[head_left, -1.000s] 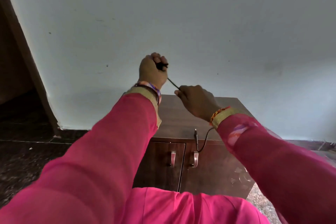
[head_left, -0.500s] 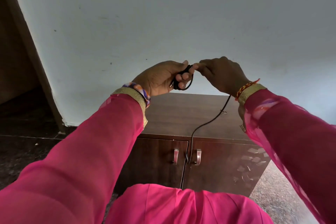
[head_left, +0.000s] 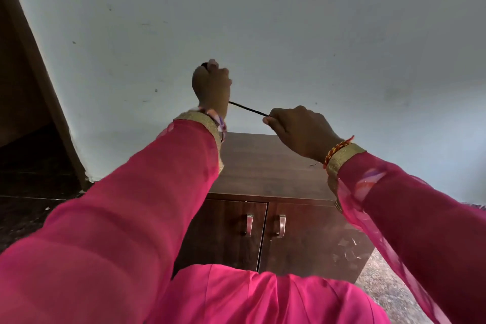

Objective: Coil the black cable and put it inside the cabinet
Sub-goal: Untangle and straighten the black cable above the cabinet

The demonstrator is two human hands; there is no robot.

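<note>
A short taut stretch of the black cable [head_left: 248, 108] runs between my two hands, held up in front of the pale wall. My left hand [head_left: 211, 87] is a raised fist closed around the coiled part, of which only a dark bit shows at the top. My right hand [head_left: 299, 130] pinches the cable lower and to the right. The rest of the cable is hidden in my hands. Below them stands the low dark wooden cabinet [head_left: 263, 166], its two doors shut, each with a metal handle [head_left: 249, 224].
The cabinet stands against a pale wall [head_left: 289, 21]. A dark wooden door frame [head_left: 39, 73] rises at the left over dark floor. Speckled floor [head_left: 389, 289] shows right of the cabinet. My pink sleeves and clothing fill the lower view.
My hands, close together half a second ago, have drawn apart; the left fist rose, the right moved down and right. The cable end that hung over the cabinet doors is gone from view.
</note>
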